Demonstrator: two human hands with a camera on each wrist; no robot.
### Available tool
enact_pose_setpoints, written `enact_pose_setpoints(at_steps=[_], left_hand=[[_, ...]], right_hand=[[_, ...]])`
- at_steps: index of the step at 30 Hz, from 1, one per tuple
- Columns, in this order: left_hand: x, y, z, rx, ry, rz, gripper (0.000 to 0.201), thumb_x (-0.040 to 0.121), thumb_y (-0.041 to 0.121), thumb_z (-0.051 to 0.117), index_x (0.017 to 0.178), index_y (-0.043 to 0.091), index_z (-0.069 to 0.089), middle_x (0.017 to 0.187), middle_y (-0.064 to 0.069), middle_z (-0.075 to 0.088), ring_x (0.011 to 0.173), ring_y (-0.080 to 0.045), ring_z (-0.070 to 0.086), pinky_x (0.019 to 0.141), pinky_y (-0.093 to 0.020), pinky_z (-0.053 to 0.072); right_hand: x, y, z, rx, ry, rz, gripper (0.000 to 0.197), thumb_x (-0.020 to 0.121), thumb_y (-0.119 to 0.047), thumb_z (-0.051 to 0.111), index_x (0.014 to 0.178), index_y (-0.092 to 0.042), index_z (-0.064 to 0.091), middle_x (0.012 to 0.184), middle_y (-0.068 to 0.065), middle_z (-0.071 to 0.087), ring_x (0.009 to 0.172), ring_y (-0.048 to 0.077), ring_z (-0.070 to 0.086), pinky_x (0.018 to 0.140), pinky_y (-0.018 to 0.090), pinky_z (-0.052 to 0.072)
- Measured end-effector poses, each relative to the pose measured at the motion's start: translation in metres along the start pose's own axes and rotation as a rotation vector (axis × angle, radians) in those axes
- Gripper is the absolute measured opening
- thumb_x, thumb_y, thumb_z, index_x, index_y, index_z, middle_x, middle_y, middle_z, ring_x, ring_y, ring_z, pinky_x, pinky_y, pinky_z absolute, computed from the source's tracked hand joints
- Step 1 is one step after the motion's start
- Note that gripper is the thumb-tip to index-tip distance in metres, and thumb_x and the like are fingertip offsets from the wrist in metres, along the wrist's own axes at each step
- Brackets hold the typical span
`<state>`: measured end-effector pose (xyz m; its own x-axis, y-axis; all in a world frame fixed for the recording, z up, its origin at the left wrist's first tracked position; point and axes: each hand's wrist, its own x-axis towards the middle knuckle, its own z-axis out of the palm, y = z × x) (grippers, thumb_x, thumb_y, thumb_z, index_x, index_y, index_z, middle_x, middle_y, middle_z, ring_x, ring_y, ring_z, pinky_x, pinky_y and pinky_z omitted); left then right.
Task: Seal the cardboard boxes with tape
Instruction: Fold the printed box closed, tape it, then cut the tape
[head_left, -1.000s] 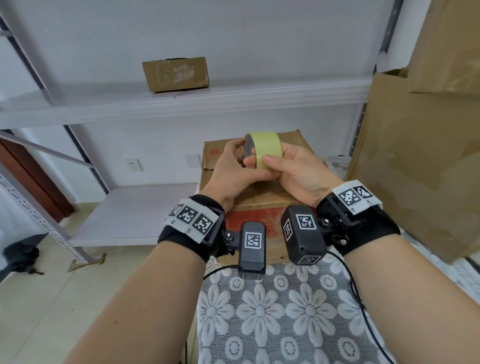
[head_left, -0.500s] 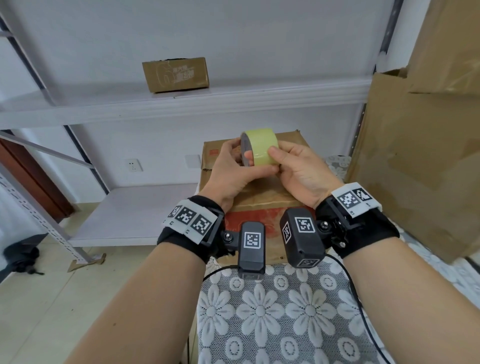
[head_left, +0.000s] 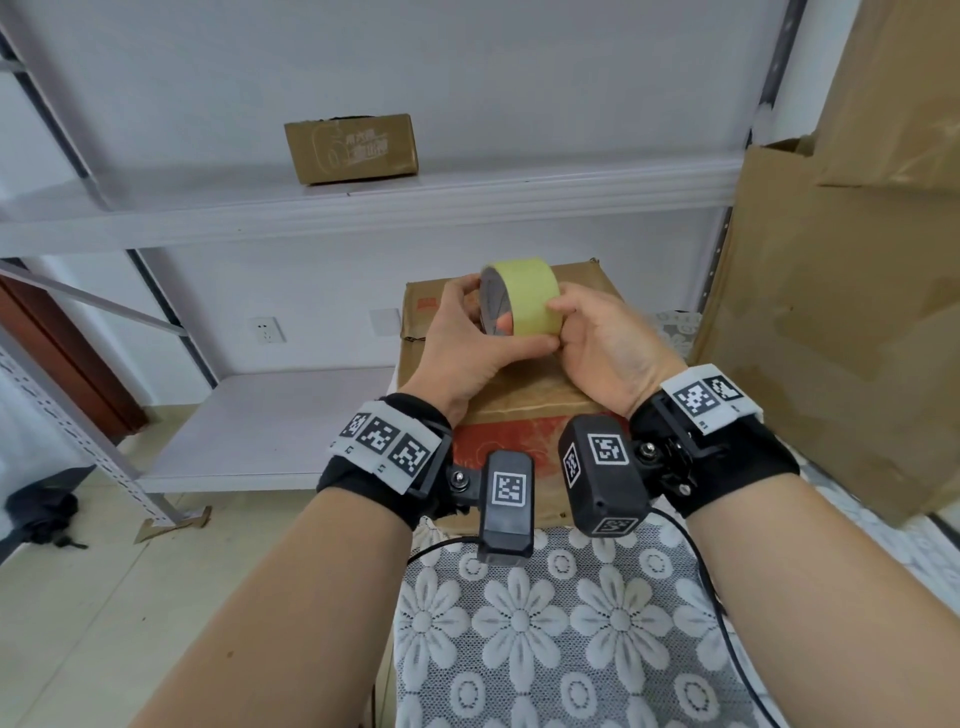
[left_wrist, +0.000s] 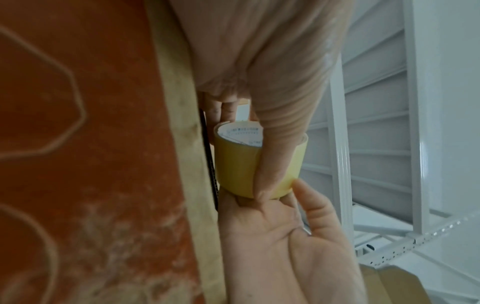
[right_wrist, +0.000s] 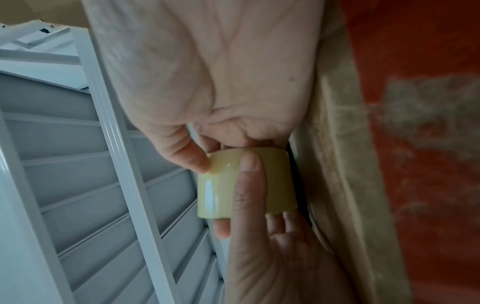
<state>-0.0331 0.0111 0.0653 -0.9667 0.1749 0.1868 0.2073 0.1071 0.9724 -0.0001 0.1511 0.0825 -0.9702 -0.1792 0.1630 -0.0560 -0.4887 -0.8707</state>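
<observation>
both hands hold the yellow tape roll (head_left: 521, 298) in the air just above the closed cardboard box (head_left: 524, 395), which stands on the lace-covered surface (head_left: 545, 623). the left hand (head_left: 462, 343) grips it, thumb across the outer band and fingers at the core, probably to steady it. the right hand (head_left: 605, 340) pinches the roll's near edge, thumb tip on the band, likely feeling for the loose end. no strip is pulled free yet, and i see no fresh tape on the box.
</observation>
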Motion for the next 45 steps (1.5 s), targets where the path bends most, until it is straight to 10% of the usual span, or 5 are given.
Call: enact_pose_setpoints(at_steps=[11, 16, 31, 45], left_hand=[[0.0004, 0.0006, -0.0005, -0.021, 0.009, -0.008, 0.104, 0.048, 0.021, 0.096, 0.136, 0.02, 0.04, 0.119, -0.001, 0.066, 0.108, -0.015, 0.065, 0.1, -0.038, 0.05], [-0.0014, 0.0023, -0.0004, -0.029, -0.002, -0.017, 0.098, 0.056, 0.014, 0.095, 0.137, 0.02, 0.04, 0.119, -0.001, 0.065, 0.105, -0.014, 0.065, 0.097, -0.034, 0.052], [0.0003, 0.0005, -0.0032, -0.065, -0.029, -0.026, 0.101, 0.057, 0.012, 0.094, 0.141, 0.016, 0.037, 0.121, -0.002, 0.065, 0.107, -0.013, 0.065, 0.098, -0.03, 0.051], [0.0022, -0.0019, -0.0033, -0.044, -0.031, -0.008, 0.105, 0.047, 0.021, 0.096, 0.135, 0.025, 0.039, 0.127, 0.001, 0.061, 0.116, -0.012, 0.06, 0.103, -0.037, 0.048]], right_hand=[[-0.0019, 0.001, -0.001, -0.097, -0.039, -0.053, 0.036, 0.084, 0.012, 0.03, 0.097, 0.0, 0.061, 0.083, 0.015, 0.069, 0.084, 0.023, 0.066, 0.082, 0.03, 0.054], [-0.0021, 0.003, -0.0024, -0.064, -0.05, -0.052, 0.027, 0.094, -0.017, 0.048, 0.106, 0.004, 0.061, 0.09, 0.015, 0.07, 0.089, 0.023, 0.066, 0.086, 0.032, 0.054], [-0.0012, 0.0024, -0.0068, -0.048, -0.092, -0.055, 0.037, 0.092, -0.002, 0.038, 0.126, 0.009, 0.051, 0.116, 0.026, 0.059, 0.101, 0.029, 0.061, 0.094, 0.035, 0.049], [-0.0011, 0.0026, -0.0031, -0.121, -0.069, -0.06, 0.034, 0.082, 0.009, 0.036, 0.103, 0.008, 0.062, 0.093, 0.018, 0.069, 0.092, 0.024, 0.066, 0.083, 0.029, 0.053]])
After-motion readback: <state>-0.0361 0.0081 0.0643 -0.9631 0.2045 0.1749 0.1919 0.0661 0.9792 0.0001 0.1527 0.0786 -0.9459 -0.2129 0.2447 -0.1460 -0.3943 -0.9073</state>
